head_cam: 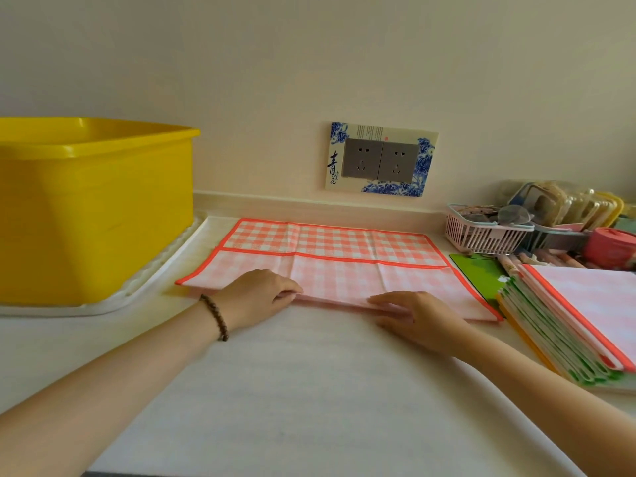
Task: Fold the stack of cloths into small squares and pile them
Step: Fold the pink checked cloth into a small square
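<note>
From the head view, a pink-and-white checked cloth with an orange-red bound edge (337,270) lies spread lengthwise on the pale, faintly grained counter (292,390), directly in front of the person and close to the wall. Its near half is turned over the far half, paler underside up, so a strip of the brighter check shows beyond the upper hem. Both hands sit on the near folded edge, most likely to flatten that crease before the next fold. The left hand (254,294), with a dark beaded bracelet (215,316) at the wrist, rests palm down with fingers loosely bent; whether its grip is clamped on the fold or merely lying on it I cannot tell. The right hand (413,315) lies flat, fingers straight, its grip apart and pressing only. The fabric looks thin and limp, and it keeps sharp crease lines across its width, so it should fold crisply but slide easily on the smooth top. To the right, a slanted stack of flat cloths with pink, green and yellow edges (585,304) waits within reach, its top sheet the same pale pink; the spread cloth's right corner lies just beside it. At the left a glossy yellow plastic tub (96,208) stands on a ribbed white tray (165,273), apart from the cloth.
</note>
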